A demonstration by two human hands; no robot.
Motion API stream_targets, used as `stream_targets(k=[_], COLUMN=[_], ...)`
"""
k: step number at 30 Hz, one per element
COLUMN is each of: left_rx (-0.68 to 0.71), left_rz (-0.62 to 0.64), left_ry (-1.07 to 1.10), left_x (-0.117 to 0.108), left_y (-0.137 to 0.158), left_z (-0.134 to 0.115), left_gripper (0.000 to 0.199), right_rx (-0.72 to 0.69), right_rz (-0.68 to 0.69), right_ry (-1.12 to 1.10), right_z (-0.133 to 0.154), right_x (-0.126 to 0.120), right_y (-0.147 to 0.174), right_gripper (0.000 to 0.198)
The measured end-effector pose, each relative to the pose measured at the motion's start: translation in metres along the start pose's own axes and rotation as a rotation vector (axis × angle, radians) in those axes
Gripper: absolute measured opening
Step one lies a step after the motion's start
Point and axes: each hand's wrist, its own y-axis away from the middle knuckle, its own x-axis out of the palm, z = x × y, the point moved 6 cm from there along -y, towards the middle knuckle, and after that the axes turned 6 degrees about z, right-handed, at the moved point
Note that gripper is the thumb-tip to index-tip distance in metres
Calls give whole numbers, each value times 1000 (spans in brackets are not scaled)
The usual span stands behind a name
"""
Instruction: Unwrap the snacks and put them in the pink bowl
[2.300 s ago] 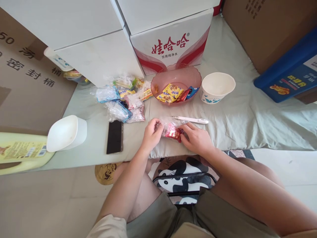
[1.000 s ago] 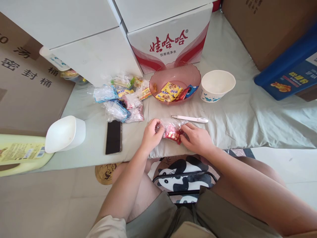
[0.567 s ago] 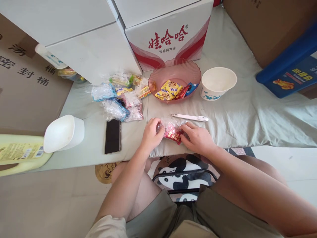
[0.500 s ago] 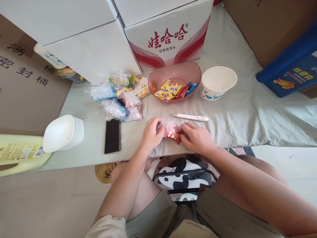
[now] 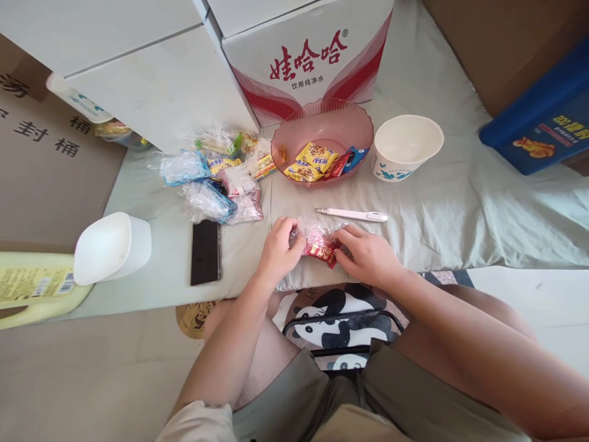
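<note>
A red snack packet in clear plastic wrap lies at the near edge of the cloth-covered surface. My left hand is closed on the wrap at its left end, thumb against curled fingers. At the right end my right hand pinches the wrap too. A white utility knife rests just beyond the packet, its tip pointing left. Behind it stands a pink ribbed bowl holding yellow, red and blue snack packets. Several plastic-wrapped snacks are heaped left of the bowl.
A black phone lies left of my left hand. Farther left are a white plastic tub and a yellow jug. A paper bucket stands right of the bowl. A white carton and a blue container border the back.
The view has shifted slightly. Both hands stay on the wrapped red packet in nearly the same pose.
</note>
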Motion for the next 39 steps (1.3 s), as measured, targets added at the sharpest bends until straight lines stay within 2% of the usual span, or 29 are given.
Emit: stream_targets(k=[8,14,19,22,26,31,34,39], left_rx=[5,-22,-158,-220,-342,-405,-365,-162], left_rz=[-11,-76,-175,-191,-90,25,75,88], left_ry=[35,148,493,758,1129,1324,1363,1369], left_x=[-1,-1,3,7,19,35,38,29], left_y=[-1,-1,-1,-3,-4,-1,1,0], left_z=[1,8,25,29,25,12,3,-11], left_gripper=[3,3,18,20,20,18,23,37], right_rx=[-1,4,-11,-6,41,144,173,173], right_rz=[5,2,-40,-38,-52,-71,-68,-96], right_ry=[3,9,-16,8,20,14,30,4], right_z=[0,-1,1,2,2,1,3,3], right_x=[1,1,-1,0,1,-1,-4,-8], right_y=[0,-1,1,1,-1,-1,-1,-3], right_gripper=[28,27,34,42,51,71,70,57])
